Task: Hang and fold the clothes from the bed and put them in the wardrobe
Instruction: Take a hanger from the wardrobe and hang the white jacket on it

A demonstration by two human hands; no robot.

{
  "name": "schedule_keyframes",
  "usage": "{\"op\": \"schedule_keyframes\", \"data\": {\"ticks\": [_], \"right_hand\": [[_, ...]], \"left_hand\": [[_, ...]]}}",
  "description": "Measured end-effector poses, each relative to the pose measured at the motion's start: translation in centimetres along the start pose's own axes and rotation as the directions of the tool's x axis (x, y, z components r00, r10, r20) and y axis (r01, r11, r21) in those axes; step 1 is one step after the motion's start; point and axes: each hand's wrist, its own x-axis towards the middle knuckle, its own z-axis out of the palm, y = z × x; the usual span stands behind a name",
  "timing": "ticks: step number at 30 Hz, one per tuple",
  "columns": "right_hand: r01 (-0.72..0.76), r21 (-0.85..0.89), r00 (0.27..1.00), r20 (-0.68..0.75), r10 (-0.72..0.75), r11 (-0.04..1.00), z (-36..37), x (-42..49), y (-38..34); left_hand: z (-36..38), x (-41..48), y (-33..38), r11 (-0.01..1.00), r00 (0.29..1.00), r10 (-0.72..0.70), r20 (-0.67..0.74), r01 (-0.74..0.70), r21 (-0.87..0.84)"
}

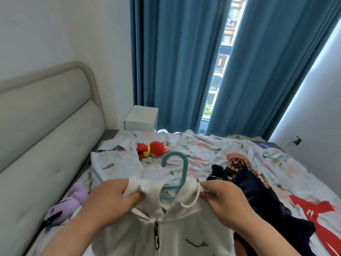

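Clearly the hanging step: the left hand (118,195) and right hand (220,197) each pinch the white zip hoodie (171,228) at its neck, over the teal hanger (180,174) (above the bed (203,150)). Next, seat the shoulders evenly.

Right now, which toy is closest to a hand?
The purple toy, lying just beyond the left hand by the headboard. The red toy lies farther up the bed, past the hanger.
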Motion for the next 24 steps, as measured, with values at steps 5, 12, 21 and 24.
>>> {"op": "schedule_keyframes", "data": {"ticks": [5,12,21,24], "right_hand": [[0.049,-0.031,0.993,-0.11,-0.052,0.998,-6.3,-0.5,-4.9],[0.1,-0.129,0.957,-0.261,-0.131,0.987,-14.0,-2.8,-10.1],[0.171,-0.138,0.928,-0.31,-0.207,0.976,-18.4,-3.7,-15.0],[0.217,-0.141,0.909,-0.331,-0.253,0.966,-19.6,-3.4,-16.7]], "left_hand": [[-5.3,-1.6,5.4,0.986,0.978,0.145,-0.147,-0.132,0.098],[-14.3,-6.2,9.7,0.922,0.931,0.35,-0.107,-0.363,-0.136],[-20.0,-9.7,10.4,0.898,0.882,0.44,-0.168,-0.432,0.079],[-20.5,-9.5,11.8,0.915,0.869,0.393,-0.3,-0.401,0.039]]}}
